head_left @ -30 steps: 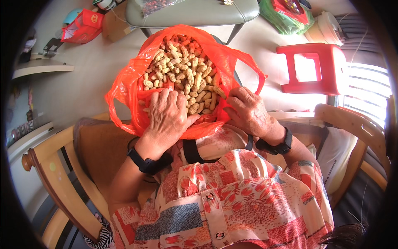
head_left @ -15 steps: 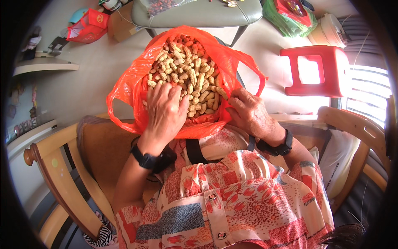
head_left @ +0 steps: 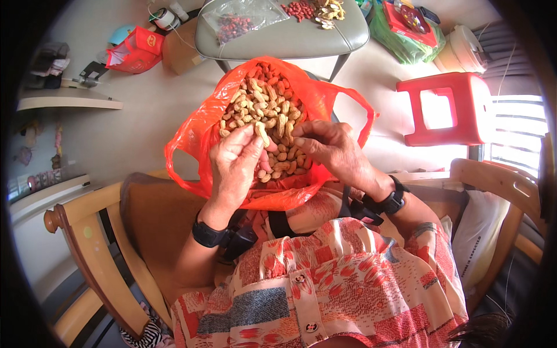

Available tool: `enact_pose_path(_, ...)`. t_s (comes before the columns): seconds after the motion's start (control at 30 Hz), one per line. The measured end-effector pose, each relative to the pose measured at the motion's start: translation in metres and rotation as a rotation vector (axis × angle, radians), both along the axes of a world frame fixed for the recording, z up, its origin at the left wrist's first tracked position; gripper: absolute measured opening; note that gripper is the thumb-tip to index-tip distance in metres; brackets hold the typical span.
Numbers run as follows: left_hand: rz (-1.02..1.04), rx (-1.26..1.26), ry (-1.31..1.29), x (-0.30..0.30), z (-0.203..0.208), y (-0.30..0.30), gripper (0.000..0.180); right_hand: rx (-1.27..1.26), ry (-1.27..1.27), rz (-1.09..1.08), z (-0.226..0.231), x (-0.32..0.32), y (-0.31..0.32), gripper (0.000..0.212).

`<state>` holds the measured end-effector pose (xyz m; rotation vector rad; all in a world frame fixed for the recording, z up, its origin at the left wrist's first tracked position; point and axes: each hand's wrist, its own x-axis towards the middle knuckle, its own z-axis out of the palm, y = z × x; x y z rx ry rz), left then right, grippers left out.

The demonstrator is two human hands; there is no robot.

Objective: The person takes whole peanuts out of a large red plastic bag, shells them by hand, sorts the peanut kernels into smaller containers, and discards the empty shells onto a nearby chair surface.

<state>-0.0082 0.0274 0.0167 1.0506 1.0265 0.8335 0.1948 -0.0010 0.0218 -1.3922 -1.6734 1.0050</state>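
Filling the lower middle of the view is a printed shirt, and beyond it an orange-red plastic bag gapes open with a heap of unshelled peanuts inside. Past the bag stands a grey padded stool, while a red plastic stool is off to the right, its top facing away from the bag (the window light behind it is very bright). Smaller again, a clear bag with dark red bits in it lies on the padded stool. The left hand is pinching one peanut between thumb and fingers, above the heap; the right hand is bent over the bag's right side, thumb and fingertips close together, but whether they grip anything I cannot tell. Smallest are the red kernels beside broken shells on the padded stool.
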Motion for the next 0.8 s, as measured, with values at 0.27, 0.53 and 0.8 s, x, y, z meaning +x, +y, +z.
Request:
enact_pose_path(0.27,0.026,0.437,0.329,0.005,-0.006,-0.018,0.034,-0.465,0.614,0.078,0.013,-0.03,0.019,0.026)
enact_pose_path(0.53,0.143,0.426,0.233,0.017,-0.004,-0.024,0.032,-0.002,0.35,-0.005,-0.013,-0.051,0.021,0.015)
enact_pose_path(0.8,0.311,0.551,0.283,0.025,-0.013,-0.022,0.031,0.121,0.319,-0.045,-0.024,-0.067,0.027,0.011)
